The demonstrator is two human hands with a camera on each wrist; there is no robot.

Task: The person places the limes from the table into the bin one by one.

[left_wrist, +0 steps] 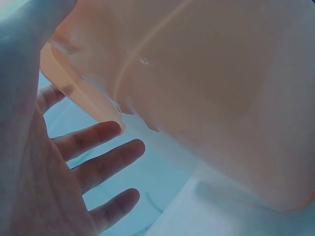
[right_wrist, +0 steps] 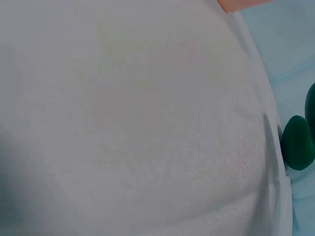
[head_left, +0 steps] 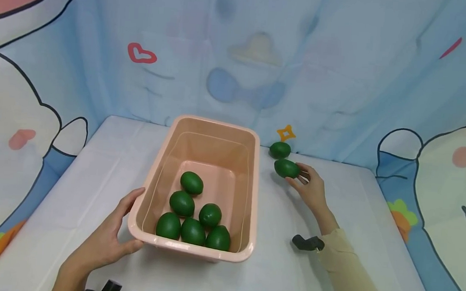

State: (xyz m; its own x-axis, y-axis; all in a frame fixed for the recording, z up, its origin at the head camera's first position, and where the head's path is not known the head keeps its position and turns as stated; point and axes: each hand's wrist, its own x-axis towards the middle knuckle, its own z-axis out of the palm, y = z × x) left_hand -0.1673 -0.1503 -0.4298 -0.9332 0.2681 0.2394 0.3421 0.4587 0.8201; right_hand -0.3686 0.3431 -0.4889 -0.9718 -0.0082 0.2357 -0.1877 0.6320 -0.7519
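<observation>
A pink plastic bin stands on the table with several dark green limes gathered at its near end. My left hand spans the bin's near-left corner, thumb at the front and fingers along the left rim. In the left wrist view its fingers are fairly straight and spread beside the bin wall. To the right of the bin, my right hand pinches a lime between thumb and fingers. Just behind it lies another lime, at the table's back edge, seen also in the right wrist view.
A white cloth covers the table. Behind it hangs a blue printed curtain, close to the back edge. Black camera mounts stick out from both wrists.
</observation>
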